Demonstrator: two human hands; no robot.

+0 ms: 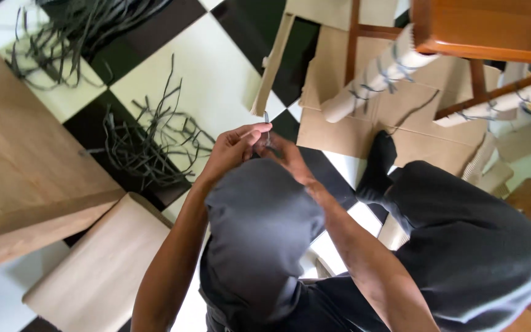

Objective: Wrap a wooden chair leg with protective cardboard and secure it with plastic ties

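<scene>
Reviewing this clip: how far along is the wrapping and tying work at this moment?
Looks done: two paper-wrapped chair legs already carry tied dark strips. In hand: the left hand and right hand pinch one thin dark strip above the knee. Left, apparently: loose strips heaped on the checkered floor and flat cardboard lie unused.

My two hands meet above my raised knee (259,221), the left hand (232,150) just left of the right hand (287,157), a thin strip (267,126) pinched between them. A heap of loose strips (149,147) lies on the floor (210,80) to the left, a second heap (75,27) behind it. Flattened cardboard (345,123) lies ahead on the right, under a chair (462,37), with wrapped rolls (376,74) lying on it. The counter (19,160) stands far left, a box (99,264) in front of it.
</scene>
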